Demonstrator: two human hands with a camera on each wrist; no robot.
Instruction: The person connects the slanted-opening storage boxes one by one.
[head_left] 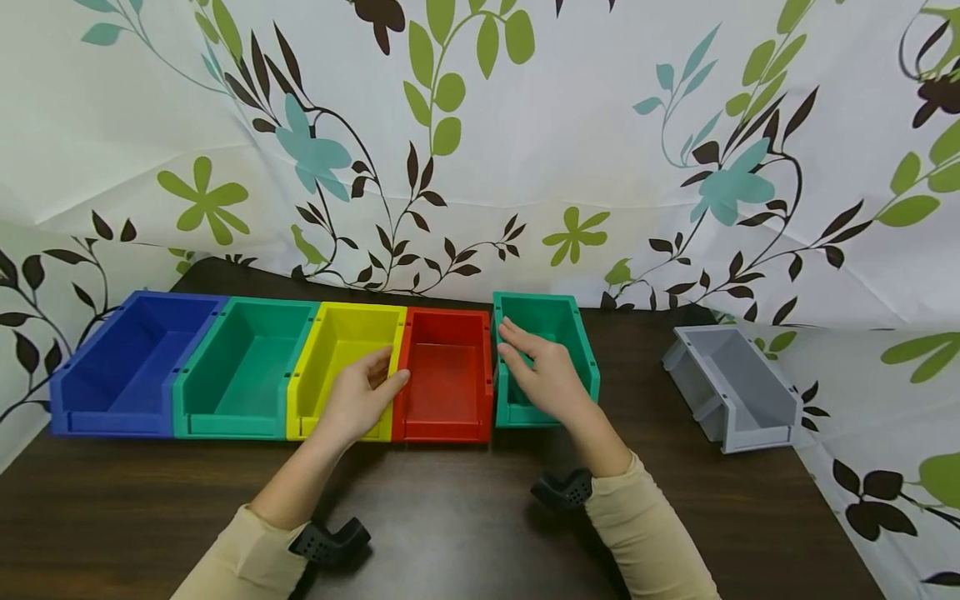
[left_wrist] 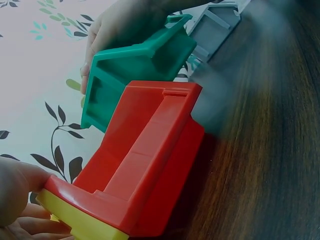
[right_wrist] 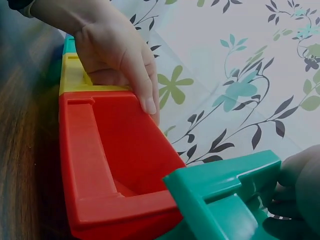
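My left hand (head_left: 362,396) reaches over the yellow bin (head_left: 300,408), its fingers inside. The thumb lies across the adjoining rim of the red bin (head_left: 450,383), so the two touching walls are pinched together. Just right of the red bin is a green bin (head_left: 551,312), set a little farther back and angled to it in the left wrist view. My right hand (head_left: 546,375) holds this green bin, fingertips at its left rim and palm over its inside. In the right wrist view the fingers (right_wrist: 285,205) curl by the green wall.
A blue bin (head_left: 112,423) and another green bin (head_left: 232,427) continue the row to the left. A grey bin (head_left: 761,437) stands apart at the right, turned at an angle. The dark wooden table (head_left: 450,525) ends at a patterned cloth (head_left: 495,183) behind.
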